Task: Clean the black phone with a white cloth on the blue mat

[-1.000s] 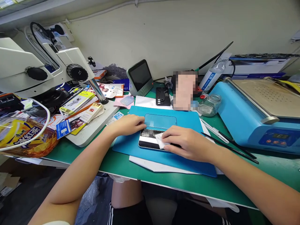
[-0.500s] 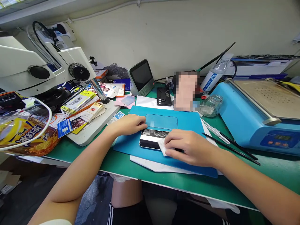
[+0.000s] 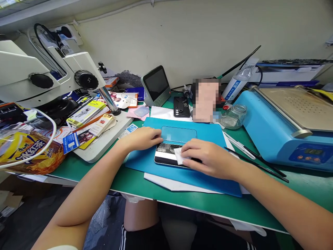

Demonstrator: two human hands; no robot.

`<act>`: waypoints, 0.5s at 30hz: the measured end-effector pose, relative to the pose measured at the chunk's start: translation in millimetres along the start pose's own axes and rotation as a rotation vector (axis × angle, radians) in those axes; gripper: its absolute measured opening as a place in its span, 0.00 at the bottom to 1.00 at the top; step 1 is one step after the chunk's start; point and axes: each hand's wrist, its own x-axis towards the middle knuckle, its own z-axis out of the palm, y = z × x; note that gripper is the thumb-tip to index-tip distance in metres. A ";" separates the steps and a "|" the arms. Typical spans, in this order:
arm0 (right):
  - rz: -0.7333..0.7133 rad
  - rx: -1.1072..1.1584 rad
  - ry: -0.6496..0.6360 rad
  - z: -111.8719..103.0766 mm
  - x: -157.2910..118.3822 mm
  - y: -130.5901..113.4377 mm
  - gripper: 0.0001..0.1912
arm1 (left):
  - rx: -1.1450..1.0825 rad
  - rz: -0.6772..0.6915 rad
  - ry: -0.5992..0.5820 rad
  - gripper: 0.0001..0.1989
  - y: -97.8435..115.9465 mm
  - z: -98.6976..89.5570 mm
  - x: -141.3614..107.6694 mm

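Observation:
A phone [image 3: 166, 160] lies flat on a blue mat [image 3: 140, 166], its screen reflecting bright and dark bands. Just behind it rests a clear, dark-edged glass panel [image 3: 179, 133]. My right hand [image 3: 204, 158] pinches a folded white wipe [image 3: 179, 156] against the phone's screen and covers the phone's right part. At the left, my left hand [image 3: 148, 137] has its fingers curled together, the tips by the panel's left edge and the phone's upper left corner. Whether anything is between those fingers cannot be made out.
Tweezers [image 3: 240, 147] and dark thin tools lie right of the mat, before a blue heating machine [image 3: 273, 139]. Behind stand a glass jar [image 3: 235, 116], a black phone [image 3: 181, 107] and a small display [image 3: 156, 85]. A microscope [image 3: 70, 76] and a drink bottle [image 3: 33, 151] are at left.
My right hand has shifted slightly up and left with the wipe across the phone's screen. My left hand stays in place.

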 end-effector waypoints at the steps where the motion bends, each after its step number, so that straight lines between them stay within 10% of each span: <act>1: 0.029 -0.021 0.012 -0.4 -0.4 0.7 0.14 | 0.000 0.000 -0.002 0.16 0.1 -0.1 0.0; 15: 0.007 -0.022 -0.043 0.6 -0.4 -1.0 0.14 | -0.001 -0.001 -0.011 0.16 -0.1 -0.2 0.6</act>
